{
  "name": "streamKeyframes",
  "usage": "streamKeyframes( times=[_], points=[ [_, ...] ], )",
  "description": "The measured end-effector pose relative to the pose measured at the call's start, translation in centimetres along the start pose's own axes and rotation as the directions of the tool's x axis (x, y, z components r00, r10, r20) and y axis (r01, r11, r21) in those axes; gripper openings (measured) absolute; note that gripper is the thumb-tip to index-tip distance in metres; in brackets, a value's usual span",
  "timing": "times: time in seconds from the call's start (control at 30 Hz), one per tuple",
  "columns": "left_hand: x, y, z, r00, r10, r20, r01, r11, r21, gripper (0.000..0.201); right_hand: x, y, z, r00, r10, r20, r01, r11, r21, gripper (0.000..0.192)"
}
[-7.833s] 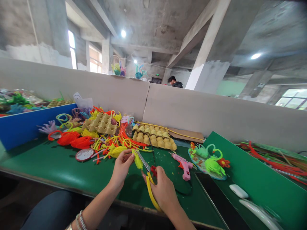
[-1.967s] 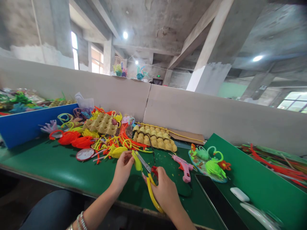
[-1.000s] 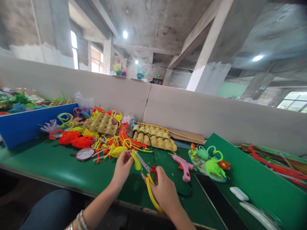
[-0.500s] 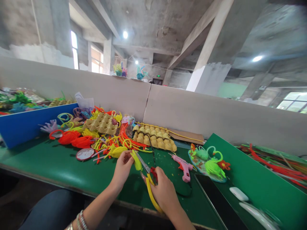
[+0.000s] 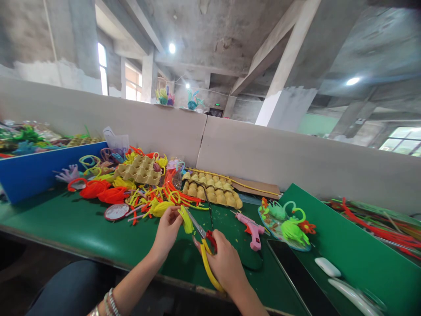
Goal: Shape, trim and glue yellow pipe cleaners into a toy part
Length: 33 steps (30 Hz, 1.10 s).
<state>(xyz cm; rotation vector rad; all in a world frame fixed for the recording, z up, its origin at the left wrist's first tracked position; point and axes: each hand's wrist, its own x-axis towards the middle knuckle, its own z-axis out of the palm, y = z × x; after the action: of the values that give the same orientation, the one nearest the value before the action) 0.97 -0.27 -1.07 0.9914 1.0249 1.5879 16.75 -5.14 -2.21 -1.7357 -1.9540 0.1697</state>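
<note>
Between the fingers of my left hand [image 5: 168, 227] is a fuzzy yellow bundle, apparently pipe cleaners [image 5: 187, 220], hanging over the table. My right hand [image 5: 221, 256] is closed around the handles of a pair of scissors [image 5: 198, 224], which have one yellow and one red grip. The blades point up and left, beside the yellow bundle; whether they touch it I cannot tell. Just beyond my left hand lies another yellow fuzzy piece [image 5: 161, 207]. Small yellow scraps are scattered on the table around the blades.
Egg cartons [image 5: 213, 191] and a heap of coloured pipe cleaners [image 5: 108, 192] cover the back. A pink glue gun [image 5: 251, 229], a black phone [image 5: 301, 276] and a green swan ornament [image 5: 291, 226] lie right. Blue [image 5: 52, 169] and green [image 5: 342, 237] dividers flank the green table [image 5: 82, 232].
The yellow bundle and my left hand have shifted very slightly left. The scissors and my right hand stay almost where they were.
</note>
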Motion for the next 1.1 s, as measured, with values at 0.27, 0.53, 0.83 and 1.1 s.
streamKeyframes(
  times=[0.27, 0.53, 0.83, 1.1],
  points=[
    [-0.02, 0.17, 0.10, 1.000, -0.009, 0.015, 0.008, 1.000, 0.005, 0.019, 0.22, 0.12, -0.07, 1.000, 0.010, 0.004, -0.010, 0.999, -0.040, 0.021],
    [-0.14, -0.06, 0.12, 0.998, -0.024, 0.059, 0.022, 0.999, 0.026, 0.020, 0.18, 0.34, 0.14, 1.000, -0.008, 0.001, 0.008, 0.999, -0.054, 0.022],
    [-0.10, -0.23, 0.15, 0.996, -0.041, 0.084, 0.039, 0.999, 0.025, 0.023, 0.18, 0.32, 0.13, 1.000, -0.018, 0.011, 0.019, 1.000, -0.003, 0.015],
    [-0.11, -0.24, 0.08, 0.996, -0.049, 0.078, 0.049, 0.999, 0.004, 0.023, 0.13, 0.20, 0.06, 1.000, -0.021, 0.018, 0.021, 1.000, 0.017, 0.017]
  ],
)
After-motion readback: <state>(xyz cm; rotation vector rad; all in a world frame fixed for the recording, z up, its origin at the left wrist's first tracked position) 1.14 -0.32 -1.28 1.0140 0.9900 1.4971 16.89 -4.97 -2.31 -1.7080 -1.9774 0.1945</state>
